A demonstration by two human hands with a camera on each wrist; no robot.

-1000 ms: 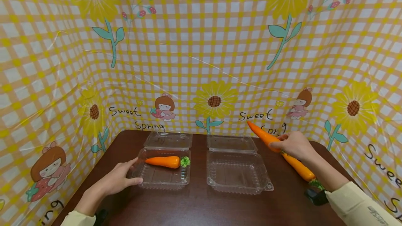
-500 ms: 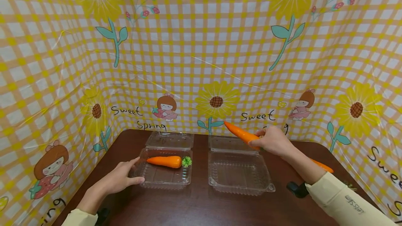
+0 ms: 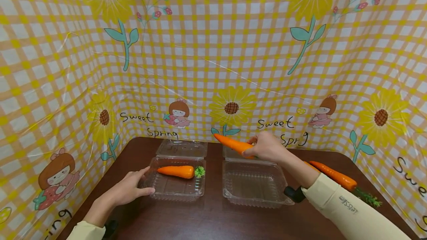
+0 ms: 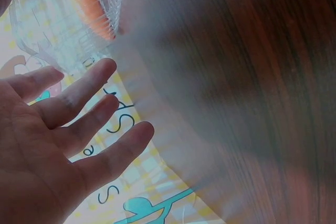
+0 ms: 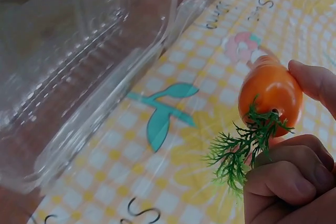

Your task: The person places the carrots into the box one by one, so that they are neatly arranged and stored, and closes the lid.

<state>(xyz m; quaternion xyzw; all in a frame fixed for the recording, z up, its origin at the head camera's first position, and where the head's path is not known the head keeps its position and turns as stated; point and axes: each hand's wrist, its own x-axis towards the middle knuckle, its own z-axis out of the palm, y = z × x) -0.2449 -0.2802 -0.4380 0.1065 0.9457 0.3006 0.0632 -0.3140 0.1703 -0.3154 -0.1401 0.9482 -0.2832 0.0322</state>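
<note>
My right hand [image 3: 267, 147] pinches a carrot [image 3: 231, 144] near its thick end and holds it raised, tip pointing left, in front of the right container's lid. In the right wrist view its feathery green top [image 5: 239, 145] hangs beside the curled fingers. A clear plastic clamshell container [image 3: 258, 200] stands below, with its lid folded back. To the left, my left hand [image 3: 128, 190] rests at the left side of a second clear clamshell container [image 3: 178, 196], fingers extended. Inside that one lies a carrot [image 3: 176, 171] with a short green tuft.
On the right side of the dark wooden table [image 3: 213, 217] lies a carrot [image 3: 335, 175] with a leafy top, and another orange carrot [image 3: 310, 164] is mostly hidden by my right forearm. A checked sunflower cloth [image 3: 200, 66] walls the table's back and sides.
My right hand has carried the carrot leftward from over the right side of the table to behind the right container. My left hand stays at the left container.
</note>
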